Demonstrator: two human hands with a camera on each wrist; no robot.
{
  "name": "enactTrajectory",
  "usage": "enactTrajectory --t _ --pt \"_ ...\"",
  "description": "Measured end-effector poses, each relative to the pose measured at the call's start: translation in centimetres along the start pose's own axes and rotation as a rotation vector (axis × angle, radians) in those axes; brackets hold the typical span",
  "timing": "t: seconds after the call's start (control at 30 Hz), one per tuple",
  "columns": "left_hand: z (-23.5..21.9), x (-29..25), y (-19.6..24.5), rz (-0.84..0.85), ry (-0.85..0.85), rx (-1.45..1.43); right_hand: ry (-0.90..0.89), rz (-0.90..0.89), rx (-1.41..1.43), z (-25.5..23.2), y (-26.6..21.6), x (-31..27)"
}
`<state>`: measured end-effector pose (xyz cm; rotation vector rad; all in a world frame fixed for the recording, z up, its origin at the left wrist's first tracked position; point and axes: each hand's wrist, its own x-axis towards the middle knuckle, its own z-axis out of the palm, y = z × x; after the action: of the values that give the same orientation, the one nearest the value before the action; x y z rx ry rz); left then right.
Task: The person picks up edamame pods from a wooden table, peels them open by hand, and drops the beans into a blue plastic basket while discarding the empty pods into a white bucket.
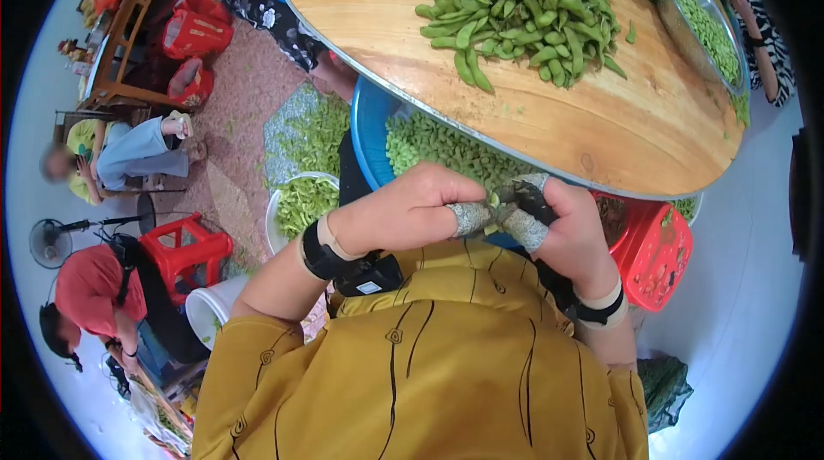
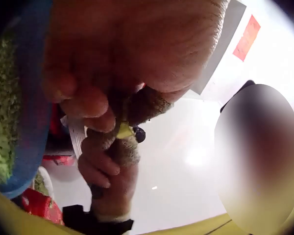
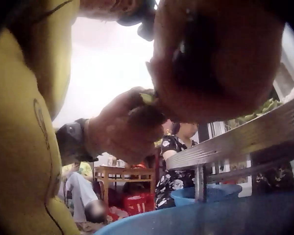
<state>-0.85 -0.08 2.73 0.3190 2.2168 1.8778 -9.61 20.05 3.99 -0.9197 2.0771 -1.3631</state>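
Observation:
Both hands meet in front of the yellow shirt, over the near side of a blue basin (image 1: 364, 138) of shelled green beans (image 1: 429, 147). The left hand (image 1: 421, 207), its thumb wrapped in grey tape, pinches a small green pod (image 1: 493, 201) from one side. From the other side the right hand (image 1: 571, 233), with taped and dark-covered fingertips, grips the same pod. In the left wrist view a yellow-green bit (image 2: 125, 130) shows between the fingertips; the right wrist view shows a green piece (image 3: 147, 98) at the left hand (image 3: 125, 125).
A round wooden table (image 1: 386, 31) holds a heap of pods (image 1: 532, 14) and a metal bowl (image 1: 704, 31) of beans. Left of the basin stands a white bucket (image 1: 273, 224) of empty pods. A red stool (image 1: 184, 250) and seated people are farther left; a red basket (image 1: 661, 258) is at right.

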Motion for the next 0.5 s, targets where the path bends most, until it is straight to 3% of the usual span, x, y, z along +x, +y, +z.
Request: enactTrajectory --t 0.03,0.1,0.13,0.23,0.33,0.47,0.5 --pt "-0.1 -0.3 0.3 -0.009 -0.007 -0.008 -0.097 -0.007 0.031 -0.3 0.3 0.1" --pt "-0.3 -0.5 1.3 -0.256 -0.186 -0.371 -0.246 0.015 0.204 -0.3 1.3 0.1" --pt "-0.2 -0.6 1.2 -0.260 -0.190 -0.372 -0.244 0.019 0.208 -0.3 1.2 0.2" --pt "0.3 -0.9 0.3 -0.204 -0.399 -0.612 -0.485 0.041 0.527 -0.2 1.0 0.2" --pt "0.9 -1.4 0.2 -0.227 -0.402 -0.791 -0.560 -0.032 0.474 -0.3 1.5 0.4" --pt "0.8 -1.9 0.3 -0.255 -0.347 -0.897 -0.501 -0.053 0.520 0.5 1.1 0.4" --pt "0.7 -2.1 0.2 -0.291 -0.212 -0.911 -0.408 0.182 0.521 0.4 0.2 0.4"
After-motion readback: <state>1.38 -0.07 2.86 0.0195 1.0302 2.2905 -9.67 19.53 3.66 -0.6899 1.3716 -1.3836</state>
